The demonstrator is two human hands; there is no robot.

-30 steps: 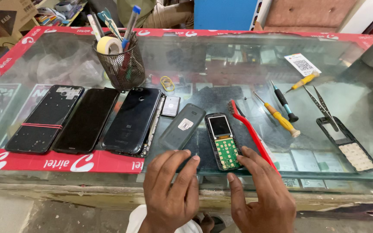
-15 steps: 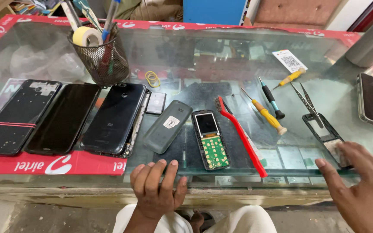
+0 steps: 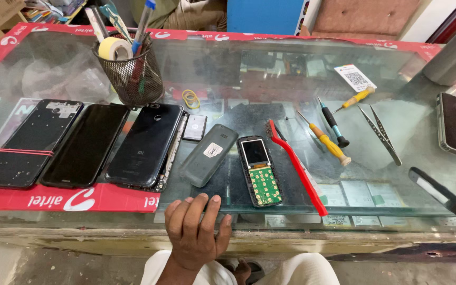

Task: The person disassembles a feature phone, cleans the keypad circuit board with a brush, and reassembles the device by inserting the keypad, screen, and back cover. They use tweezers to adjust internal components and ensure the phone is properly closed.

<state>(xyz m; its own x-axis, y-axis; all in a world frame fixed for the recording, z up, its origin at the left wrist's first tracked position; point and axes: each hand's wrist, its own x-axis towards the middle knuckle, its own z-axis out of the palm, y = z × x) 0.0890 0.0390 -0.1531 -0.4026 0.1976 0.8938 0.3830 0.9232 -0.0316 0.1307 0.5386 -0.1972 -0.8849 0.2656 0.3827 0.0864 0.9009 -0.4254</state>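
1. The left hand (image 3: 196,232) rests at the near edge of the glass tabletop (image 3: 270,79), its fingers loosely together and curled on the edge, and it holds nothing. The right hand is not in view.
2. Nearest to this hand lies the small opened phone (image 3: 258,170), just beyond the fingertips. Its green circuit board and small screen are bare, so I judge that its cover is already removed.
3. The grey back cover (image 3: 209,154) lies just beside it on the left, with a small white label in its middle. A red brush (image 3: 296,166) lies along its right side.
4. The two yellow-handled screwdrivers (image 3: 327,141), the dark screwdriver (image 3: 333,125) and the tweezers (image 3: 380,132) lie untouched further right; as I judge, the board is not yet worked on.
5. Three dark smartphones (image 3: 85,145) lie in a row on the left.
6. A white card with a square code (image 3: 355,77) lies far right. A red printed band (image 3: 80,199) runs along the edges of the tabletop.
7. A black mesh cup (image 3: 130,74) with a tape roll stands behind the smartphones.
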